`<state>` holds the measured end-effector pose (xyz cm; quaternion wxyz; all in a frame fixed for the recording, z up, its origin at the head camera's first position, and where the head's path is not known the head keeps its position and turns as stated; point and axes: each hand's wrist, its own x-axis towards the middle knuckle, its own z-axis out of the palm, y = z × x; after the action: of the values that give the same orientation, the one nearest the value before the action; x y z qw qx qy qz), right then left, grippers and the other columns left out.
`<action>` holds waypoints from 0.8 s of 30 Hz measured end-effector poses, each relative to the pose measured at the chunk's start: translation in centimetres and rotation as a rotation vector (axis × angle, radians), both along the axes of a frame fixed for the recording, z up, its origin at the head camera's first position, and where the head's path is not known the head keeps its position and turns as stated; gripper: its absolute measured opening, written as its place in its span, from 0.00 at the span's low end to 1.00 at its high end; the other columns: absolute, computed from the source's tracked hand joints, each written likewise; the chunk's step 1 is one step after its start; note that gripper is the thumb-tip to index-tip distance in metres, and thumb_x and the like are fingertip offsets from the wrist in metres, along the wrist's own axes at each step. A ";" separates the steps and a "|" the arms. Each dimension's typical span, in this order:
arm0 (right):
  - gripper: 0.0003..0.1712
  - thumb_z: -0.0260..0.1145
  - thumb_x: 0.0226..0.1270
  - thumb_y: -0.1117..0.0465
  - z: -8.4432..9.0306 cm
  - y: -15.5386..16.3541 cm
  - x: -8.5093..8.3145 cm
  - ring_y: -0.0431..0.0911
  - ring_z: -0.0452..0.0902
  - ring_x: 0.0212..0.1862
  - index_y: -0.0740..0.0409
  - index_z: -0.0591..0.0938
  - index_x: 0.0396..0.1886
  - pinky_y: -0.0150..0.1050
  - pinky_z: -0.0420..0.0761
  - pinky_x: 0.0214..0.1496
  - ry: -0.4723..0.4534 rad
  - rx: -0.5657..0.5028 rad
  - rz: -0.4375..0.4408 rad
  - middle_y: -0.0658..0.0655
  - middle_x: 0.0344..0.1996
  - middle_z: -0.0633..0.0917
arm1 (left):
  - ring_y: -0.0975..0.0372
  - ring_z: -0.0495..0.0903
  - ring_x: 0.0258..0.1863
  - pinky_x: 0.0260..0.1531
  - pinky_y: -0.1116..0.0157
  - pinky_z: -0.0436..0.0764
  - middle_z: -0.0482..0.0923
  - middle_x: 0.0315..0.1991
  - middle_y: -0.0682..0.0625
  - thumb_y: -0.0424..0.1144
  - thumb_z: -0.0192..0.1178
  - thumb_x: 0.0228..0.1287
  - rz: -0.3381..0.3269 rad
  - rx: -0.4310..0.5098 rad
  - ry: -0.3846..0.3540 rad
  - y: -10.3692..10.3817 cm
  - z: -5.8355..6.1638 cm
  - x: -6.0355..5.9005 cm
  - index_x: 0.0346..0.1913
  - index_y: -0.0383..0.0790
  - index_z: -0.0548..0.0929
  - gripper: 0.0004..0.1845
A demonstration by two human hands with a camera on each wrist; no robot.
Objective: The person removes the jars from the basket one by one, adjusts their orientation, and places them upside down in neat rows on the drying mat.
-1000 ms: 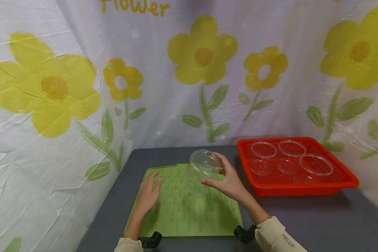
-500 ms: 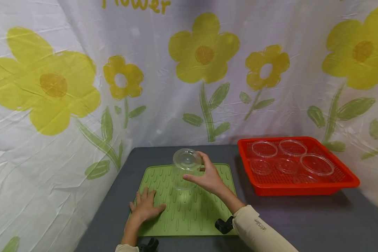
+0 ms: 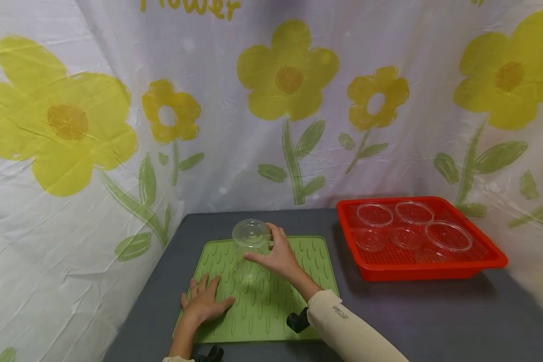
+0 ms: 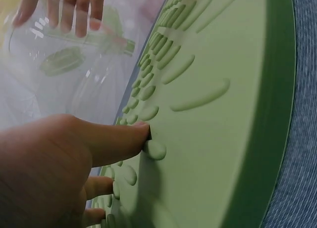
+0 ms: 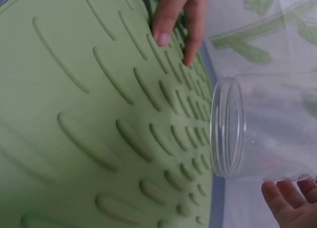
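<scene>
- Clear jar [image 3: 251, 246]: the right hand [image 3: 278, 256] grips it by the side wall, mouth down and base up, so its long axis stands close to upright above the green ribbed mat [image 3: 271, 301].
- From that hand the jar lies just to its left, fingers wrapped round the far side and thumb on the near side; the right wrist view shows the open rim [image 5: 227, 129] apart from the mat, with a gap of air between them.
- The left hand [image 3: 203, 301] lies flat on the mat with fingers spread, pressing it and holding nothing; the jar hangs ahead of it and a little to its right, near but not touching.
- The right hand is the one on the jar, so it is the nearer of the two; the mat directly under the rim is bare ribbing.
- Well off to the right hand's right sits a red basket [image 3: 493, 259] holding clear lids [image 3: 448, 236].
</scene>
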<state>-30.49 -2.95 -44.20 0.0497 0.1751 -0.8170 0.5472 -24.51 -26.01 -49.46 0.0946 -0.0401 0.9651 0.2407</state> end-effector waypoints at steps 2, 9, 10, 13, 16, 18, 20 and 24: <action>0.58 0.79 0.57 0.45 -0.2 -0.6 -0.1 0.57 0.73 0.64 0.56 0.59 0.80 0.55 0.80 0.62 0.000 0.020 0.004 0.62 0.68 0.69 | 0.27 0.34 0.78 0.67 0.22 0.38 0.45 0.80 0.28 0.65 0.63 0.64 0.002 0.006 -0.002 0.0 -0.1 0.0 0.78 0.38 0.62 0.49; 0.58 0.79 0.57 0.43 0.1 -3.0 -0.7 0.58 0.71 0.68 0.55 0.59 0.80 0.57 0.79 0.63 0.000 0.040 0.019 0.62 0.74 0.67 | 0.26 0.37 0.77 0.67 0.21 0.40 0.49 0.79 0.29 0.67 0.66 0.60 0.027 0.010 0.012 -0.2 -0.2 -0.1 0.77 0.39 0.64 0.50; 0.58 0.79 0.57 0.43 0.1 -3.3 -0.8 0.58 0.71 0.70 0.54 0.59 0.80 0.58 0.78 0.64 -0.008 0.041 0.013 0.61 0.75 0.66 | 0.27 0.36 0.77 0.67 0.22 0.40 0.48 0.80 0.30 0.67 0.65 0.60 0.028 0.016 0.015 -0.3 -0.3 -0.1 0.77 0.39 0.64 0.51; 0.58 0.79 0.57 0.44 0.2 -4.2 -1.1 0.58 0.67 0.73 0.54 0.58 0.81 0.60 0.75 0.68 -0.031 0.042 0.004 0.60 0.77 0.65 | 0.28 0.34 0.78 0.67 0.22 0.38 0.48 0.80 0.31 0.67 0.66 0.60 0.035 0.036 0.028 -0.5 -0.6 -0.2 0.77 0.39 0.63 0.51; 0.59 0.79 0.59 0.46 -0.2 -4.9 -1.2 0.58 0.64 0.76 0.55 0.56 0.82 0.61 0.73 0.71 -0.058 0.049 0.005 0.60 0.78 0.63 | 0.29 0.34 0.78 0.67 0.22 0.37 0.51 0.79 0.31 0.67 0.67 0.59 0.046 0.072 0.049 -0.6 -0.6 0.1 0.75 0.38 0.62 0.51; 0.59 0.78 0.60 0.47 -0.4 -5.2 -1.3 0.59 0.62 0.77 0.56 0.55 0.82 0.61 0.71 0.72 -0.067 0.058 0.007 0.61 0.79 0.62 | 0.28 0.35 0.78 0.67 0.22 0.38 0.55 0.78 0.30 0.65 0.68 0.59 0.052 0.087 0.067 -0.5 -0.4 0.2 0.73 0.37 0.63 0.49; 0.59 0.78 0.60 0.48 -0.6 -5.4 -1.2 0.60 0.61 0.78 0.57 0.54 0.82 0.62 0.70 0.73 -0.067 0.068 0.008 0.62 0.79 0.61 | 0.27 0.36 0.78 0.67 0.22 0.39 0.57 0.76 0.29 0.64 0.69 0.59 0.051 0.089 0.076 -0.3 -0.2 0.3 0.72 0.37 0.64 0.48; 0.59 0.76 0.62 0.47 -0.8 -5.7 -1.2 0.60 0.57 0.80 0.57 0.51 0.83 0.63 0.68 0.74 -0.067 0.080 0.026 0.61 0.81 0.58 | 0.27 0.37 0.78 0.68 0.23 0.40 0.58 0.76 0.29 0.62 0.69 0.60 0.059 0.070 0.075 -0.3 0.1 0.4 0.71 0.38 0.65 0.45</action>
<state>-31.64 -8.65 -45.00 0.0081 0.1691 -0.8370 0.5203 -24.10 -26.33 -49.41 0.0526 -0.0560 0.9574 0.2784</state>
